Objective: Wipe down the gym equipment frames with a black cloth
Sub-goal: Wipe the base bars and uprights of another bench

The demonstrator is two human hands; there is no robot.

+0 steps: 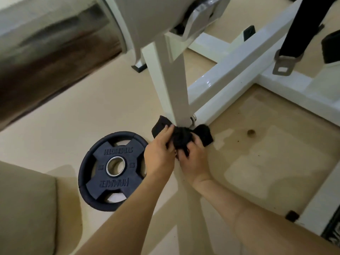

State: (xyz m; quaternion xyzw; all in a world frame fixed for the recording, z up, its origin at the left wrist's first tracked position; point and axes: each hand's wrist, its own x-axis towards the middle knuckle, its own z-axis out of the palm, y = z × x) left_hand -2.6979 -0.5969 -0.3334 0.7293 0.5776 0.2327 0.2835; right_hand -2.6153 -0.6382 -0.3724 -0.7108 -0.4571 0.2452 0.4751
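A white gym machine frame (173, 85) rises from the floor at the centre, its upright post meeting a low white base bar (230, 78). A black cloth (181, 138) is bunched round the foot of the post, with its ends sticking out to the left and right. My left hand (159, 155) grips the cloth from the left, fingers reaching up to the post. My right hand (193, 159) grips the cloth from the right, fingers curled into the bunched fabric. Both hands sit on the floor-level frame bar that runs toward me.
A black weight plate (112, 170) lies flat on the beige floor just left of my left hand. A beige cushion (25, 208) is at the lower left. A black strap with a metal buckle (282, 65) hangs at the upper right. A large blurred roller (55, 45) hangs overhead at left.
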